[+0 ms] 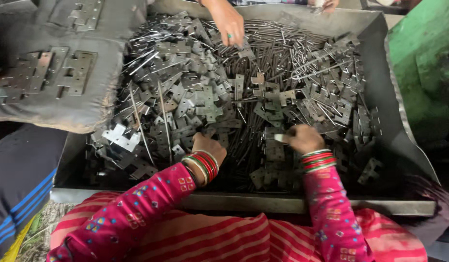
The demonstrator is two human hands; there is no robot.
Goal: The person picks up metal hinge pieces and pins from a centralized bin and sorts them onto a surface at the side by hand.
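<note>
Hinge leaves [205, 104], grey stamped metal, are lying heaped in a big metal tray [380, 34], mixed with thin metal pins [282, 41] piling up toward the far side. Right hand [304, 138] is sitting on the heap near the tray's near edge, fingers pinching a small pale metal piece [280, 138]. Left hand [208, 148] is resting just left of it, fingers curling down into the leaves; cannot tell if it is gripping anything. Both wrists are wearing red and green bangles [203, 166], sleeves pink patterned. Another person's hand [229, 24] is reaching in from the far side, fingertips touching the pile. Left of the tray, a grey cushion [54, 111] is carrying a few assembled hinges [47, 73] laid flat. Green painted surface [423, 63] is showing at the far right.
</note>
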